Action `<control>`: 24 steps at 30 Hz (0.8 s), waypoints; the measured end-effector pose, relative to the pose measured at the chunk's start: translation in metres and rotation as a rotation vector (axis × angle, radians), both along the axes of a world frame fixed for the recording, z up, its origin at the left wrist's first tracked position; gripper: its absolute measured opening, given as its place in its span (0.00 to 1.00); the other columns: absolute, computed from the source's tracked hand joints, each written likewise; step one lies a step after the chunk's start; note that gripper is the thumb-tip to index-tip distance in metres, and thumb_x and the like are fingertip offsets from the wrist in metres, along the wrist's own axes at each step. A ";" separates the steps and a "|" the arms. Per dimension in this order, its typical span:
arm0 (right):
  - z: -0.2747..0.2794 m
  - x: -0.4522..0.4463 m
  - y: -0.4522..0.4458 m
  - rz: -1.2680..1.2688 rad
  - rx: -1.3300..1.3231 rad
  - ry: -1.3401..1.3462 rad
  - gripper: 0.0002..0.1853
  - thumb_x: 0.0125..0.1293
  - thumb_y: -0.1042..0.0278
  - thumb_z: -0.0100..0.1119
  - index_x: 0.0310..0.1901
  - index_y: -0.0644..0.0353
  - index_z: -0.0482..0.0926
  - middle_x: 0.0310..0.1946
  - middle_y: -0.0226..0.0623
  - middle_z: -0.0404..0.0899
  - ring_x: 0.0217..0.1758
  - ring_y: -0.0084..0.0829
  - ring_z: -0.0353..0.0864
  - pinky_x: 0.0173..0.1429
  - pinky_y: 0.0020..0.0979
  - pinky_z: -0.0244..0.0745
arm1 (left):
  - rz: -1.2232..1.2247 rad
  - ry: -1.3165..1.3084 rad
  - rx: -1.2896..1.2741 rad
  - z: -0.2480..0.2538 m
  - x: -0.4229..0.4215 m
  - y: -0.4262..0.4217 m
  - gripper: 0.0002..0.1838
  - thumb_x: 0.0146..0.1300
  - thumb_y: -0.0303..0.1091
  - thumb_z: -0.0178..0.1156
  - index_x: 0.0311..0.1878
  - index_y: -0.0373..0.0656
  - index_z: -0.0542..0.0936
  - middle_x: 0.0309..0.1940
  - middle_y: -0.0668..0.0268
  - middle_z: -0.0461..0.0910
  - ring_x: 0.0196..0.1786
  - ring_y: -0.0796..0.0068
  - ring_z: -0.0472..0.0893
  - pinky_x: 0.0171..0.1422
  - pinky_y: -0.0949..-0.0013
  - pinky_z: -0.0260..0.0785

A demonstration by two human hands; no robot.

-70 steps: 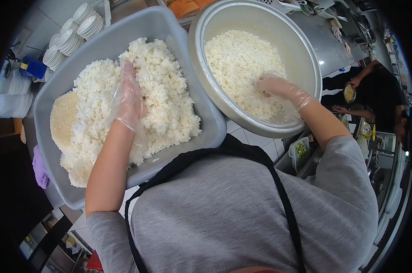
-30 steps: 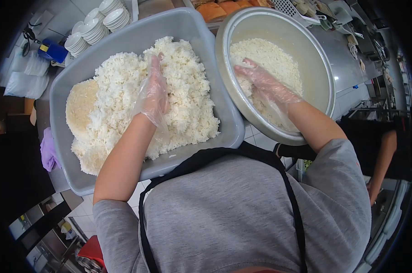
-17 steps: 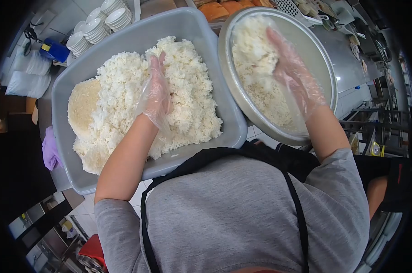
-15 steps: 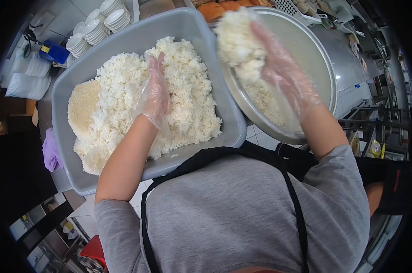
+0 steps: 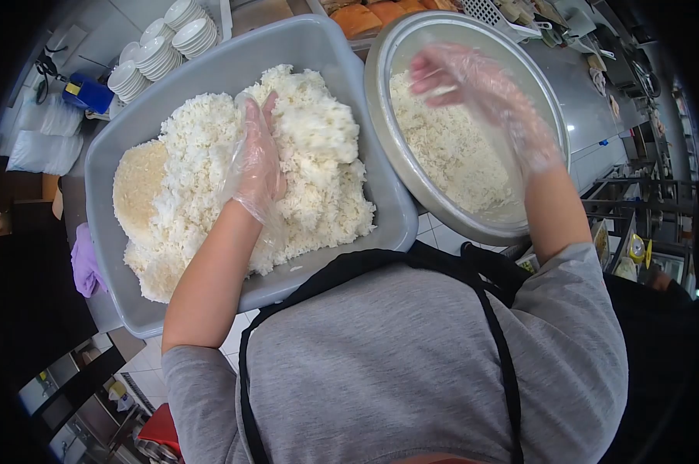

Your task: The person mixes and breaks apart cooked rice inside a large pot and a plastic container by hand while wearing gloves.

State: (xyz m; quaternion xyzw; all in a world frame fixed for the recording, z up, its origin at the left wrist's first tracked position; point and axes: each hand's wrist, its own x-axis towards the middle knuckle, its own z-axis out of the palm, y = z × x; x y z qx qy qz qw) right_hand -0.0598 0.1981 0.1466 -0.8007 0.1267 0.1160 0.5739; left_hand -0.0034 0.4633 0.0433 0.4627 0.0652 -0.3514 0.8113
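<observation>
White rice (image 5: 202, 170) is heaped in a large grey tub (image 5: 102, 255), with a rounded, compact cake of rice (image 5: 139, 185) at its left side. My left hand (image 5: 258, 155), in a clear plastic glove, rests on the heap with its fingers apart. Just right of it, a slightly blurred clump of rice (image 5: 316, 124) lies on the heap. My right hand (image 5: 461, 73), gloved too, is above the round metal pot (image 5: 546, 116), fingers apart and slightly curled, with nothing in it. More rice (image 5: 457, 155) covers the pot's bottom.
Stacks of small white dishes (image 5: 160, 54) stand beyond the tub at the upper left. A purple cloth (image 5: 86, 259) lies left of the tub. Behind the pot are orange pieces (image 5: 365, 19) in a tray and a white basket (image 5: 492, 15). A person in dark clothes (image 5: 651, 340) is at the right.
My right hand lifted a clump of rice out of the pot, and the clump is now on the tub's heap. That hand is back over the pot, empty. My left hand has barely moved.
</observation>
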 end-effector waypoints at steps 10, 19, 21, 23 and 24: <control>-0.136 0.034 -0.055 -0.014 -0.435 -0.080 0.31 0.72 0.47 0.50 0.66 0.62 0.69 0.63 0.42 0.73 0.65 0.34 0.71 0.69 0.33 0.64 | -0.049 -0.026 0.040 0.001 -0.002 -0.001 0.44 0.66 0.74 0.29 0.77 0.55 0.49 0.72 0.56 0.58 0.70 0.57 0.67 0.67 0.45 0.67; -0.065 -0.022 -0.032 0.940 -0.798 0.324 0.32 0.67 0.37 0.51 0.63 0.55 0.74 0.56 0.42 0.79 0.60 0.39 0.77 0.69 0.41 0.66 | -0.026 -0.026 0.093 0.012 -0.005 -0.003 0.44 0.66 0.74 0.28 0.77 0.56 0.49 0.71 0.56 0.59 0.69 0.58 0.68 0.68 0.45 0.67; -0.065 -0.041 -0.061 0.510 -0.592 0.202 0.27 0.68 0.45 0.55 0.61 0.57 0.74 0.57 0.46 0.76 0.59 0.37 0.76 0.64 0.38 0.71 | -0.048 -0.039 0.045 0.006 -0.003 -0.001 0.44 0.66 0.75 0.28 0.77 0.56 0.49 0.72 0.57 0.58 0.70 0.58 0.67 0.68 0.46 0.66; -0.066 -0.050 -0.080 0.311 -0.595 0.304 0.29 0.67 0.44 0.56 0.62 0.57 0.74 0.59 0.46 0.74 0.61 0.38 0.75 0.63 0.38 0.72 | -0.045 -0.038 0.073 0.012 -0.005 -0.002 0.44 0.66 0.75 0.28 0.77 0.56 0.49 0.72 0.57 0.58 0.70 0.59 0.67 0.69 0.46 0.65; -0.068 -0.052 -0.086 0.113 -0.592 0.400 0.31 0.66 0.43 0.57 0.62 0.57 0.73 0.60 0.47 0.73 0.62 0.39 0.74 0.62 0.38 0.73 | -0.040 -0.039 0.101 0.014 -0.006 -0.003 0.44 0.66 0.75 0.28 0.77 0.57 0.50 0.73 0.57 0.57 0.71 0.59 0.66 0.69 0.46 0.64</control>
